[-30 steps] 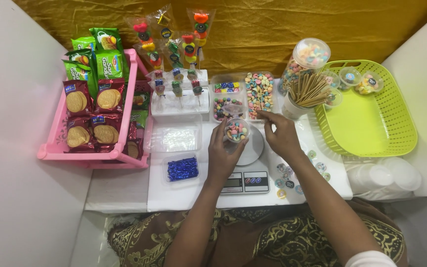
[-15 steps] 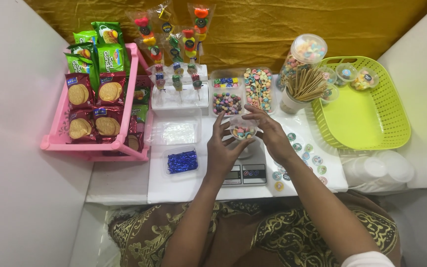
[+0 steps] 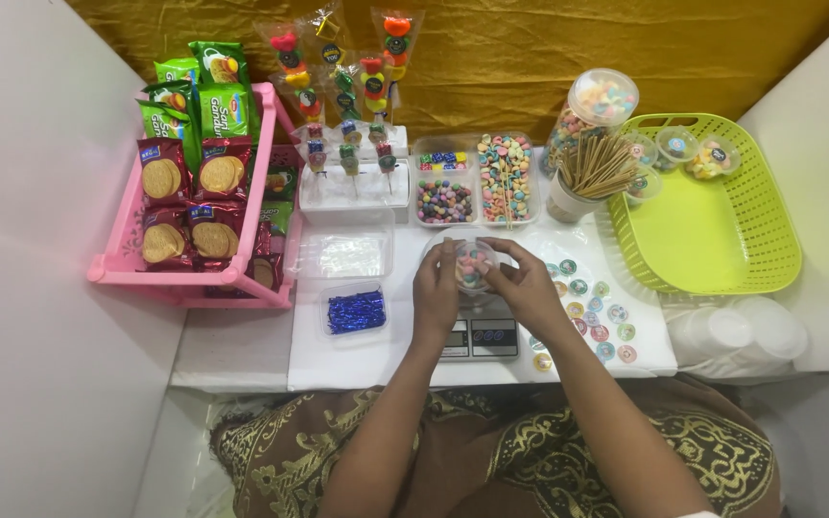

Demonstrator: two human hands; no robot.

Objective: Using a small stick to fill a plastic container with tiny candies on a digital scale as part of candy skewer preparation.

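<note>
The person holds a small clear cup (image 3: 473,266) of pastel candies between both hands, just above the digital scale (image 3: 480,331) at the front of the white table (image 3: 242,345). The left hand (image 3: 437,293) curls around the cup's left side with its fingertips pressed on the rim, and the right hand (image 3: 522,288) pinches the right side between thumb and fingers. To do this well, the cup probably wants even pressure from both sides and a level hold over the scale, since a tilt could spill the candies.

Going from largest to smallest, the lime green basket (image 3: 722,249) at the right holds 4 small filled candy cups along its far edge and is bare in the middle. The pink rack (image 3: 136,230) at the left carries green snack packs above and red biscuit packs below. A clear divided tray (image 3: 477,182) behind the cup holds ring-shaped candies in the long right compartment and round and block-shaped sweets in the 2 left ones. A tall clear jar (image 3: 595,107) near the basket holds mixed candies. A pale cup (image 3: 568,203) beside it is full of wooden skewers. A shallow clear tub (image 3: 355,311) holds blue twist ties.
</note>
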